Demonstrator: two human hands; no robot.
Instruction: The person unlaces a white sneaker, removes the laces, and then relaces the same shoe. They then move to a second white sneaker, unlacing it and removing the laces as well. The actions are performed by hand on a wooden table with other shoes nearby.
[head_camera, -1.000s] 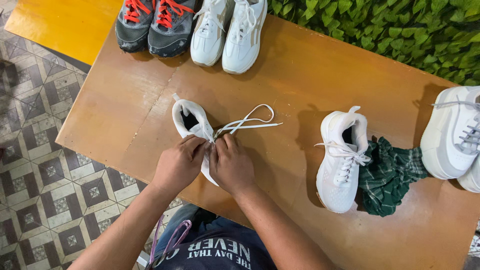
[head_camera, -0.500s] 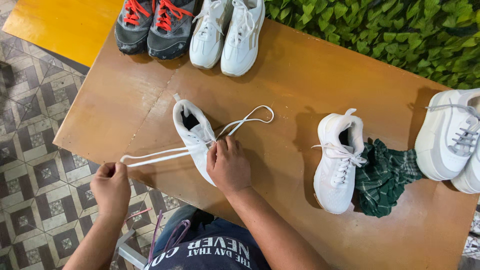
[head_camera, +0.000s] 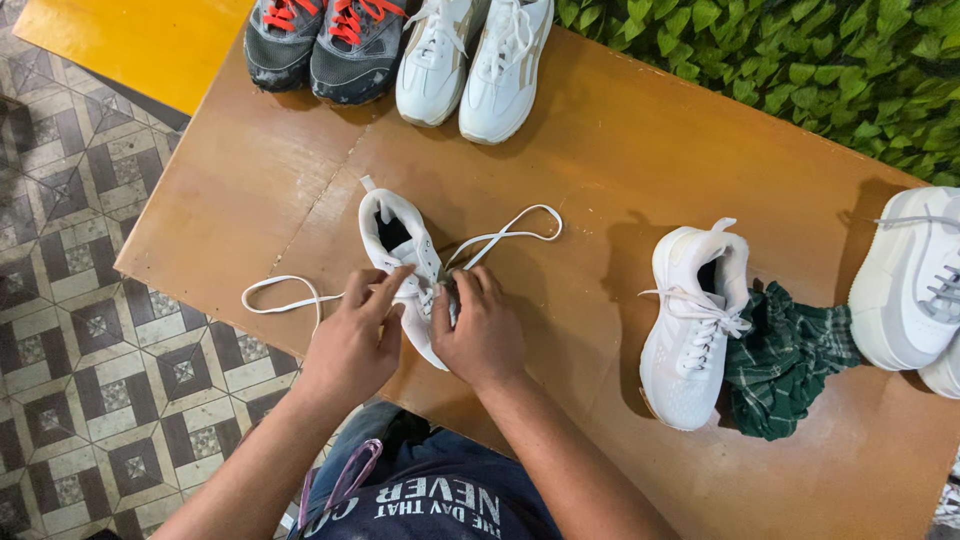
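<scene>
The bench (head_camera: 640, 150) is brown board with a smooth, faintly glossy face, scuffed in places. The white shoe (head_camera: 405, 255) looks like matt synthetic leather with mesh, though it is hard to be sure from here; its lace (head_camera: 500, 235) is flat woven cloth. The green checked rag (head_camera: 790, 365) is soft, crumpled cloth. The floor tiles (head_camera: 90, 330) look dull and worn.

packages: none | labels: none | signs: none | screens: none | only print: white lettering on dark shirt (head_camera: 440, 505)
</scene>
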